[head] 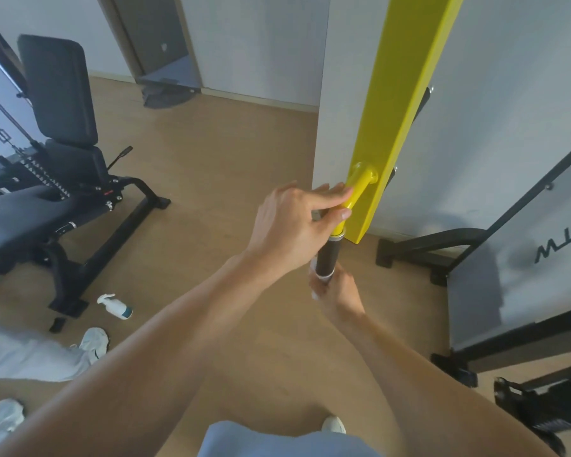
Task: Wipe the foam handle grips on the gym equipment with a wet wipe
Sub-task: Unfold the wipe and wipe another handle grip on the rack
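Running near-to-far from the yellow post (396, 127), the foam grip (327, 257) has the right hand (335, 291) clamping the wet wipe (320, 278) around its near end, left hand (297, 222) loosely bracing the far yellow stub (360, 188).

The foam handle grip (327, 256) is a dark, cylindrical sleeve on a bar that juts from the yellow upright (397, 103), angled down toward the camera. A white wet wipe (317, 278) wraps its near end.
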